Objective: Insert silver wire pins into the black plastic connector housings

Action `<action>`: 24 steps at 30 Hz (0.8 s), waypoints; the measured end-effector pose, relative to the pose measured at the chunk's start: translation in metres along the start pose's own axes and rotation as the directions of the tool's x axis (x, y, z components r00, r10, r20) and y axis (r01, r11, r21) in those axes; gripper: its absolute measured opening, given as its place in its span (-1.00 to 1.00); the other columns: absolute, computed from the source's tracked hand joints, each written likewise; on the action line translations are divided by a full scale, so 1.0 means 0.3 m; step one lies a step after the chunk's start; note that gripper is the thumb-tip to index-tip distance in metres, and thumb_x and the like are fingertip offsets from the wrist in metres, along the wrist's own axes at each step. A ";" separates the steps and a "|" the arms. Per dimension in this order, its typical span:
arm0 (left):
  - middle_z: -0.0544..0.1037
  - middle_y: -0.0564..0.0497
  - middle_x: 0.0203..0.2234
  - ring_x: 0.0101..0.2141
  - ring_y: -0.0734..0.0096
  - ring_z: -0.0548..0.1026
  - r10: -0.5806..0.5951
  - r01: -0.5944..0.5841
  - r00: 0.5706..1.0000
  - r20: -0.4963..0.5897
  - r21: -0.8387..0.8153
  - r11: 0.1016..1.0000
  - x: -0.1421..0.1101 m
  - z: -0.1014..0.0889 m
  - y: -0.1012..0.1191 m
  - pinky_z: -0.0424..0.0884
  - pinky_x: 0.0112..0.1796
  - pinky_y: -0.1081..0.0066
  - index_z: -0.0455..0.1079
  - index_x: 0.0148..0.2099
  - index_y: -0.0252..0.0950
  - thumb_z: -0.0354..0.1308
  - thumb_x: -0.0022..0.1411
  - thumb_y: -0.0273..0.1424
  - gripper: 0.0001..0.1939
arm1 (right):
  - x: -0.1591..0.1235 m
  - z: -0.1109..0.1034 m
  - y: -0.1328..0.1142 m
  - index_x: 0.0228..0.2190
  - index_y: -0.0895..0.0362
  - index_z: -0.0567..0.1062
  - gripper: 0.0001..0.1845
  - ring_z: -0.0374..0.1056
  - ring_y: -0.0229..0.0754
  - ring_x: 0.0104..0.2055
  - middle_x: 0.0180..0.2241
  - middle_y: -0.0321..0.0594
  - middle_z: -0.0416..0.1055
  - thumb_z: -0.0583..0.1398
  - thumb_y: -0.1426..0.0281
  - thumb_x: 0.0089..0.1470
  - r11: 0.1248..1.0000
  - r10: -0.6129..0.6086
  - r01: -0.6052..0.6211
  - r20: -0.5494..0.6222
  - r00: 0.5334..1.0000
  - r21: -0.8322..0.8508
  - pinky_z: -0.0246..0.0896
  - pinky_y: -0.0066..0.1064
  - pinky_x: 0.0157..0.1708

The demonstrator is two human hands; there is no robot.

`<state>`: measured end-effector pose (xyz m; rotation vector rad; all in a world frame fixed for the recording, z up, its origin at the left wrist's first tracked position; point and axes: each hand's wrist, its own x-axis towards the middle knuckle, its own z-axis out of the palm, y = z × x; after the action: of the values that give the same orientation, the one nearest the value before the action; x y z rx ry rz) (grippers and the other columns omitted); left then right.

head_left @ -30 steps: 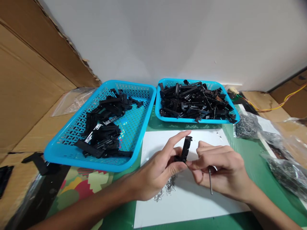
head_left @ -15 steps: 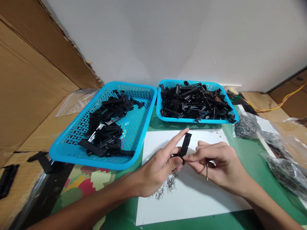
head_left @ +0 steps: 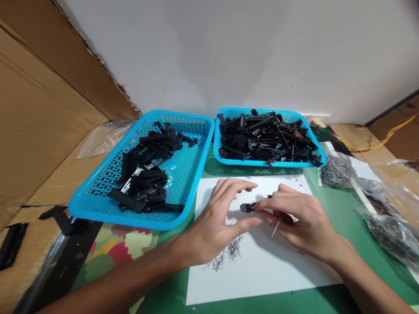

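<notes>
My right hand (head_left: 296, 220) pinches a small black plastic part (head_left: 249, 206) between thumb and forefinger, now lying level above a white sheet (head_left: 262, 270). A thin metal pin (head_left: 276, 227) sticks out from under the same hand. My left hand (head_left: 222, 218) hovers just left of the part with its fingers curled and spread, and it holds nothing. A small pile of tiny metal springs (head_left: 225, 256) lies on the sheet below my left hand.
Two blue baskets hold black plastic parts: a left one (head_left: 98, 205) partly filled, a right one (head_left: 268, 164) heaped. Clear bags of metal springs (head_left: 389, 235) lie at the right on the green mat (head_left: 347, 209). Cardboard (head_left: 39, 131) rises at the left.
My left hand let go of the black part and opened. My right hand turned the part from upright to level and lowered it a little.
</notes>
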<state>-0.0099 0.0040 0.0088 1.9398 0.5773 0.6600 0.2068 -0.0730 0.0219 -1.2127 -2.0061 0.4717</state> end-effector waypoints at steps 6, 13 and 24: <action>0.56 0.07 -0.19 -0.14 0.38 0.50 -0.025 0.031 0.991 -0.133 0.038 0.999 0.012 0.014 -0.007 0.39 -0.10 0.41 0.47 -0.10 -0.25 0.39 0.33 -0.43 -0.83 | -0.001 -0.001 0.011 -0.28 0.11 0.59 -0.85 0.20 -0.31 -0.55 -0.52 -0.38 0.48 0.23 0.55 0.30 0.994 0.104 -0.104 0.029 0.994 0.019 0.11 -0.38 -0.38; 0.62 0.07 -0.26 -0.19 0.37 0.57 -0.090 0.095 0.989 -0.115 0.037 0.995 0.015 0.019 -0.011 0.42 -0.14 0.39 0.55 -0.18 -0.28 0.41 0.27 -0.54 -0.88 | 0.009 -0.026 0.008 -0.16 0.06 0.63 -0.84 0.38 -0.22 -0.35 -0.37 -0.29 0.52 0.21 0.42 0.37 0.962 0.263 -0.271 0.152 0.953 0.037 0.25 -0.40 -0.30; 0.65 0.02 -0.22 -0.17 0.34 0.61 -0.036 0.050 0.993 -0.113 0.123 0.991 -0.003 0.037 -0.002 0.45 -0.12 0.39 0.57 -0.16 -0.31 0.41 0.26 -0.56 -0.87 | 0.001 0.014 0.000 -0.18 -0.01 0.71 -0.87 0.58 -0.16 -0.21 -0.21 -0.23 0.64 0.34 0.41 0.27 0.937 0.348 -0.327 -0.251 0.903 0.123 0.51 -0.39 -0.20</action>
<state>-0.0033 -0.0034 0.0038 2.0109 0.7434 0.7224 0.2036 -0.0724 0.0192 -1.4981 -1.5392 0.5162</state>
